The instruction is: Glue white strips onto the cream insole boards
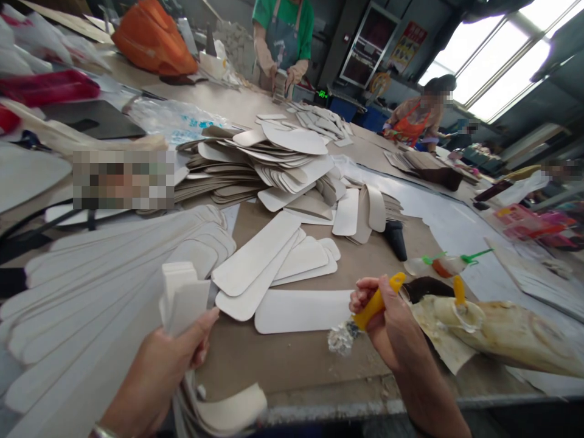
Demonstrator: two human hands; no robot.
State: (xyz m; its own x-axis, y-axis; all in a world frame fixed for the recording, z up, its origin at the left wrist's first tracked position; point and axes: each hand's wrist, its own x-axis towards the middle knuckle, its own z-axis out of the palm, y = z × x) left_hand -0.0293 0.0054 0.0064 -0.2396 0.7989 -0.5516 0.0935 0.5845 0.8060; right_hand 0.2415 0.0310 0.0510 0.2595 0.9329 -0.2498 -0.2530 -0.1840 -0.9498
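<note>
My left hand (166, 359) is closed round a bundle of white strips (182, 298); their lower ends curl out beneath it near the table edge. My right hand (387, 322) grips a yellow-handled brush (376, 304). The brush's head is caked with whitish, glue-like stuff and hangs just over the brown board. Beside it lies a flat white round-ended piece (301, 310), and several similar pieces (260, 261) overlap behind. To the right, a stained yellowish container (524, 334) lies on its side, with another yellow handle (458, 291) standing in its opening.
A fan of long white pieces (104, 280) spreads at left. Stacked pieces (274, 158) form a pile mid-table. Two bottles with green tips (449, 263) lie at right, near a black tapered object (395, 240). An orange bag-like object (152, 39) sits far left. Co-workers stand across the table.
</note>
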